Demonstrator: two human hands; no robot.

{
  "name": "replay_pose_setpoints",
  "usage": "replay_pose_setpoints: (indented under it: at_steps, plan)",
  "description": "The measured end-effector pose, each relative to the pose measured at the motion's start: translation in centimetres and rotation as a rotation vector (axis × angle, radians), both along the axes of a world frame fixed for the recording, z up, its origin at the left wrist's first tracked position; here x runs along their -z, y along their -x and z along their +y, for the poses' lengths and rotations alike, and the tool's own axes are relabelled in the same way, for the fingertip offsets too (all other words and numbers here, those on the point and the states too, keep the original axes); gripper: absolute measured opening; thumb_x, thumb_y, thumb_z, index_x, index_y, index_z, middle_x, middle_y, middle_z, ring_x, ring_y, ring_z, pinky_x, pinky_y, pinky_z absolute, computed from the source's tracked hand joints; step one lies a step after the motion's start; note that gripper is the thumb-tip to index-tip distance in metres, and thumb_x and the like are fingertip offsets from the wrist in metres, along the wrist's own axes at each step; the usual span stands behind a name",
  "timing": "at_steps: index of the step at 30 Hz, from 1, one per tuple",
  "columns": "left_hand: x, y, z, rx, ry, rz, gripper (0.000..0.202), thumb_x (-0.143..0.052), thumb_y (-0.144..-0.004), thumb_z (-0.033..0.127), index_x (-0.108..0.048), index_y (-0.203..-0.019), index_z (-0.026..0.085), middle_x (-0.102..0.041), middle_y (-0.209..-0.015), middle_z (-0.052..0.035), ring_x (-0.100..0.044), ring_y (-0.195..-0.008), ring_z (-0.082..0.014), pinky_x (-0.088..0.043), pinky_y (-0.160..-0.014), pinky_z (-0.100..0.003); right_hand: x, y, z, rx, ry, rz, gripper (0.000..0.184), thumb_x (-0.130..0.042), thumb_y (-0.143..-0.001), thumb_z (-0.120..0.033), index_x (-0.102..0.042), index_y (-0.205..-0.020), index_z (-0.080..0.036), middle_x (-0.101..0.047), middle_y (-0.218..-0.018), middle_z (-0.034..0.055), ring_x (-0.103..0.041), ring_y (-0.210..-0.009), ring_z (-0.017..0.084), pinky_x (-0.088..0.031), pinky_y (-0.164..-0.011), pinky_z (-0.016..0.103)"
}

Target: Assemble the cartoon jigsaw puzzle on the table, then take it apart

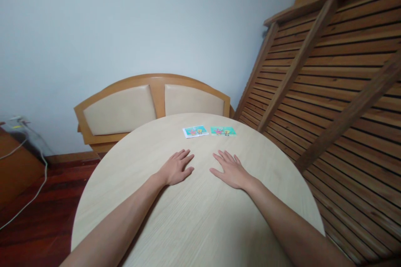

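Observation:
Palm down on the round pale wooden table, my left hand lies flat with its fingers apart and holds nothing. My right hand rests the same way a little to the right, fingers spread, also holding nothing. Beyond the fingertips two small cartoon picture cards lie side by side. The left card has a white border along its left and lower edges and sits slightly turned. The right card shows a similar pink and yellow figure pair on a green-blue ground. Neither hand touches a card.
Behind the table a wooden headboard with cream padded panels stands against the pale wall. A slatted wooden frame leans along the right side. At the left, a white cable hangs near an orange-brown piece of furniture above the dark red floor.

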State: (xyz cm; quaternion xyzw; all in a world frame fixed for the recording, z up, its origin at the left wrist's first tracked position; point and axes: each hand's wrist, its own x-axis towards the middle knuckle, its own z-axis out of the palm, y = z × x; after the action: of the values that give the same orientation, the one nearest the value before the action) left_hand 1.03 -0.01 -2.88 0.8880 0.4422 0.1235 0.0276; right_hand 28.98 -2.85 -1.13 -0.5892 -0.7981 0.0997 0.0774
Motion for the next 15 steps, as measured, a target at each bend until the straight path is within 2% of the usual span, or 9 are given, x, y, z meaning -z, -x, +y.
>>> replay_pose_setpoints:
  at_steps: [2,5,8,10,11,13,15]
  plan:
    - [-0.7,-0.3,-0.7,-0.027,0.012,0.027,0.059,-0.043,-0.102,0.049,-0.047,-0.149,0.015,-0.038,-0.159,-0.0181,-0.034,-0.148,-0.0358,-0.031,-0.119,-0.053,-0.2,0.0,0.6,0.001,-0.068,-0.006,0.072,-0.04,-0.095,-0.067,-0.045,-0.151,-0.022,-0.037,-0.16,0.0137,-0.032,-0.147,0.035,-0.022,-0.119,0.053]
    - [-3.4,-0.8,-3.7,-0.024,0.047,0.089,0.055,-0.046,-0.101,0.051,-0.053,-0.143,0.016,-0.046,-0.153,-0.0187,-0.042,-0.142,-0.0381,-0.037,-0.115,-0.055,-0.7,0.1,2.4,0.011,-0.164,-0.046,0.06,-0.043,-0.097,-0.056,-0.054,-0.14,-0.017,-0.054,-0.142,0.018,-0.049,-0.129,0.034,-0.039,-0.108,0.048]
    - [-6.8,-0.1,-9.1,0.104,0.042,0.015,0.043,-0.052,-0.099,0.049,-0.061,-0.13,0.021,-0.062,-0.137,-0.0132,-0.059,-0.126,-0.0326,-0.046,-0.106,-0.049,-1.1,0.1,5.1,0.016,-0.193,-0.131,0.058,-0.043,-0.097,-0.053,-0.054,-0.138,-0.013,-0.058,-0.136,0.0203,-0.053,-0.124,0.036,-0.044,-0.102,0.049]
    - [-8.0,1.6,-13.6,0.173,-0.012,-0.161,0.034,-0.051,-0.1,0.037,-0.061,-0.128,0.022,-0.069,-0.124,-0.0093,-0.066,-0.111,-0.025,-0.051,-0.099,-0.041,-1.0,-0.2,7.2,0.046,-0.196,-0.178,0.062,-0.041,-0.098,-0.053,-0.05,-0.142,-0.011,-0.052,-0.144,0.0217,-0.051,-0.126,0.038,-0.044,-0.102,0.051]
    - [-7.9,3.0,-15.9,0.154,-0.075,-0.292,0.027,-0.049,-0.1,0.028,-0.064,-0.122,0.022,-0.072,-0.113,-0.0082,-0.068,-0.1,-0.0217,-0.053,-0.09,-0.037,-0.8,-0.4,8.4,0.069,-0.199,-0.193,0.065,-0.04,-0.097,-0.054,-0.046,-0.145,-0.011,-0.046,-0.151,0.0218,-0.048,-0.132,0.039,-0.043,-0.104,0.052]
    - [-6.2,6.5,-20.5,0.039,-0.279,-0.577,0.025,-0.044,-0.099,0.02,-0.068,-0.104,0.019,-0.071,-0.089,-0.0083,-0.066,-0.08,-0.0201,-0.053,-0.074,-0.033,-0.2,-0.9,10.5,0.105,-0.204,-0.202,0.073,-0.037,-0.097,-0.059,-0.037,-0.153,-0.012,-0.031,-0.162,0.02,-0.037,-0.142,0.04,-0.039,-0.109,0.053]
    - [-2.6,10.6,-24.6,-0.285,-0.377,-0.784,0.03,-0.045,-0.099,0.029,-0.067,-0.081,0.018,-0.066,-0.074,-0.007,-0.063,-0.07,-0.0208,-0.052,-0.067,-0.032,0.5,-1.3,12.4,0.129,-0.184,-0.185,0.079,-0.033,-0.096,-0.064,-0.027,-0.158,-0.015,-0.027,-0.165,0.0169,-0.03,-0.148,0.039,-0.035,-0.113,0.055]
